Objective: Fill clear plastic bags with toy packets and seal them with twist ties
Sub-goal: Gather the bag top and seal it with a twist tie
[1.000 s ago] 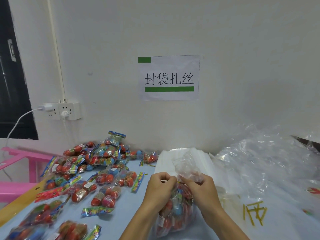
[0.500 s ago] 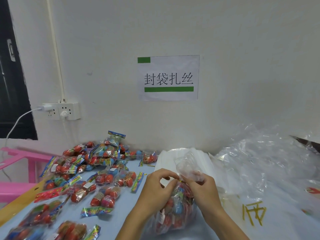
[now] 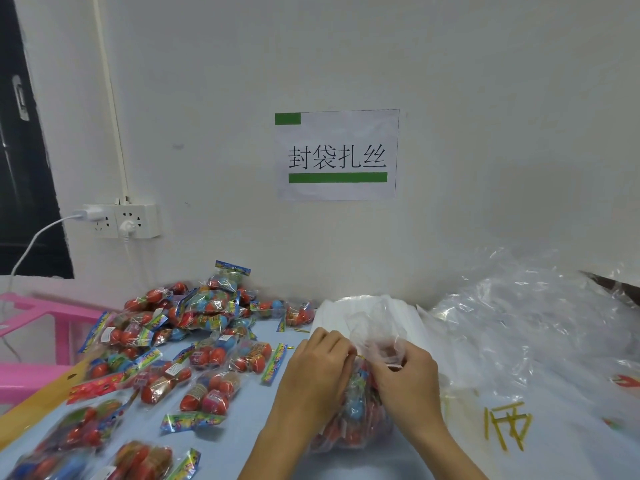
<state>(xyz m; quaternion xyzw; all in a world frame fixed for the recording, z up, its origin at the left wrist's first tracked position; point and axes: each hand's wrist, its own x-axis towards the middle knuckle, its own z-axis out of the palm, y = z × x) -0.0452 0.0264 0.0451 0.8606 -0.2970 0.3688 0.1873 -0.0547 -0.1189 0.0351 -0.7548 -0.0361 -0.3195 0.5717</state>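
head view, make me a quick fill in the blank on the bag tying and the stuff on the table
1. Both hands, left hand and right hand, pinch the gathered ____ of the filled bag.
2. The loose toy packets lie to the ____ of the hands.
3. The spare twist ties on the table are ____ in colour.
4. The paper sign on the wall has ____ bars.

Missing words: neck; left; yellow; green

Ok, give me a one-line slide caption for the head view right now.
Both hands, left hand and right hand, pinch the gathered neck of a filled bag beside loose toy packets.
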